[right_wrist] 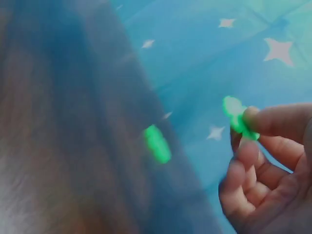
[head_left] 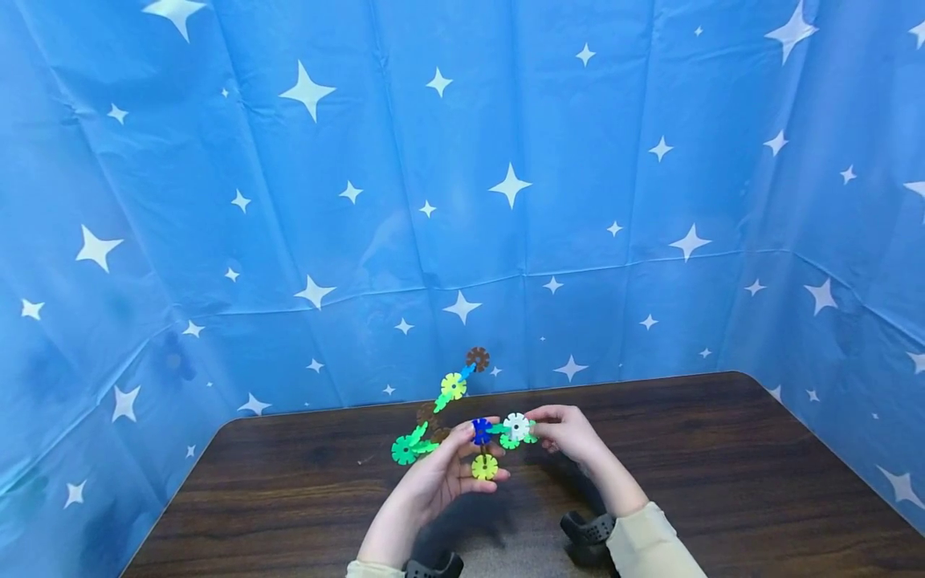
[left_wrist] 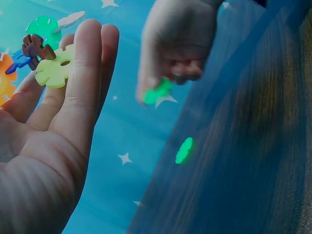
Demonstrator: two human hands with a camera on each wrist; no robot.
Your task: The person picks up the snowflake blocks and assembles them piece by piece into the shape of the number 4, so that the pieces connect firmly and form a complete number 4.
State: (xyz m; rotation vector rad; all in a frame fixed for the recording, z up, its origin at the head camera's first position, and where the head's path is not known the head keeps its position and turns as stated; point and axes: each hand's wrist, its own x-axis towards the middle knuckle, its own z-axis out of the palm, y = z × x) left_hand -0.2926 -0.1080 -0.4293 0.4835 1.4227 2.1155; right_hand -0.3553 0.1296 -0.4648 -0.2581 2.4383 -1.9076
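In the head view, my left hand (head_left: 433, 478) holds a linked chain of notched plastic discs above the table. A dark blue disc (head_left: 481, 432) sits by the thumb, with a yellow disc (head_left: 484, 467) below it and a white disc (head_left: 516, 426) to its right. The chain's far end, a brown disc (head_left: 478, 359), rises at the upper left. My right hand (head_left: 574, 436), beside the white disc, pinches a bright green disc (right_wrist: 235, 108) between thumb and forefinger. Fingers partly cover the chain's middle.
A loose green disc (left_wrist: 184, 150) lies on the dark wooden table (head_left: 289, 514), near its border with the star-patterned blue cloth (head_left: 462, 241) in the left wrist view. The cloth rises behind the table and at both sides. Black straps (head_left: 588, 528) circle the wrists.
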